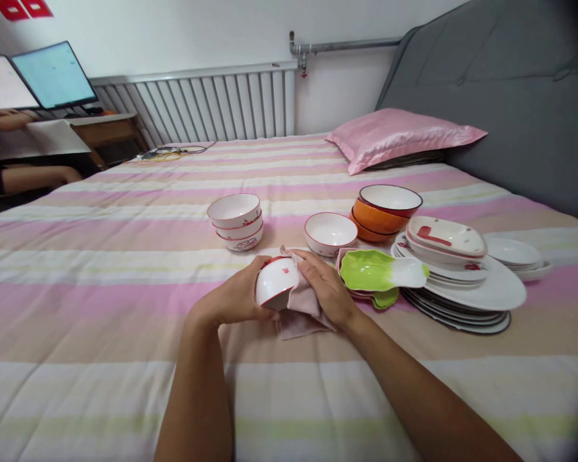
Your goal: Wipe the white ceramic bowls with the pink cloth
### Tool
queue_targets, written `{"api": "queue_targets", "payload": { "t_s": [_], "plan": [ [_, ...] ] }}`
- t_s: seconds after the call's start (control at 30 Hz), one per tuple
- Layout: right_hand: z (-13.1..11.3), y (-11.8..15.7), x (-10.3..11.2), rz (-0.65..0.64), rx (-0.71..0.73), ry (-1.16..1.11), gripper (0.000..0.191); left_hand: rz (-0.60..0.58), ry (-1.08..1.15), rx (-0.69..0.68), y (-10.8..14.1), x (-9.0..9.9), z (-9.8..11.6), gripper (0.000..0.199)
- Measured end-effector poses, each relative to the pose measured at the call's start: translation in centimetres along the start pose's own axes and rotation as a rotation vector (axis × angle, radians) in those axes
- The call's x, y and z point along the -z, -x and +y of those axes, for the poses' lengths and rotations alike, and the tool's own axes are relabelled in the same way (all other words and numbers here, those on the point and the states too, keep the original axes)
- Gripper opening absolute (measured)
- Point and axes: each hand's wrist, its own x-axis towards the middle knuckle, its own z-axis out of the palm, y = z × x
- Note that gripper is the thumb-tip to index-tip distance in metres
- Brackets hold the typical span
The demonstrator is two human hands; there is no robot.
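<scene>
A white bowl with a red rim [273,280] is tilted on its side between my hands, above the striped bedspread. My left hand [238,294] grips it from the left, thumb and fingers around its edge. On the other side my right hand [326,285] presses a pinkish cloth [302,300] against the bowl's wall, and the cloth's lower end hangs down. Just beyond stands a stack of similar white bowls [236,221] to the left. A single red-rimmed bowl [331,234] sits upright to the right, beyond my right hand.
Right of my hands are leaf-shaped green dishes [370,269], orange bowls [385,215], stacked plates [503,289] and small white dishes [515,251]. A pink pillow [399,136] lies near the grey headboard [491,90]. Cables [173,153] lie at the bed's far left; another person [33,176] sits beyond.
</scene>
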Motion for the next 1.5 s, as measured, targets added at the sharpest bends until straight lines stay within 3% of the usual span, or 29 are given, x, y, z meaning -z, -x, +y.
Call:
{"api": "queue_targets", "payload": {
  "t_s": [0.17, 0.33, 0.5, 0.77, 1.03, 1.5],
  "plan": [
    [0.2, 0.0, 0.0, 0.013, 0.008, 0.014, 0.036, 0.072, 0.013, -0.117, 0.1, 0.1, 0.8, 0.089],
    [-0.3, 0.5, -0.4, -0.002, 0.121, 0.102, 0.039, 0.19, -0.09, -0.104, -0.2, -0.6, 1.4, 0.09],
    [-1.2, 0.9, -0.7, -0.073, 0.22, 0.176, 0.04, 0.168, -0.139, -0.074, -0.1, -0.7, 1.2, 0.108],
    [-1.2, 0.6, 0.0, -0.222, 0.294, 0.185, 0.049, 0.114, -0.089, -0.048, 0.3, -0.1, 0.2, 0.115],
    [-0.5, 0.2, 0.2, -0.255, 0.259, 0.192, 0.061, 0.094, -0.047, -0.063, 0.1, 0.2, -0.1, 0.106],
    [0.7, 0.1, 0.2, -0.206, 0.179, 0.221, 0.056, 0.124, -0.09, -0.032, 0.2, 0.3, 0.1, 0.097]
  ]
}}
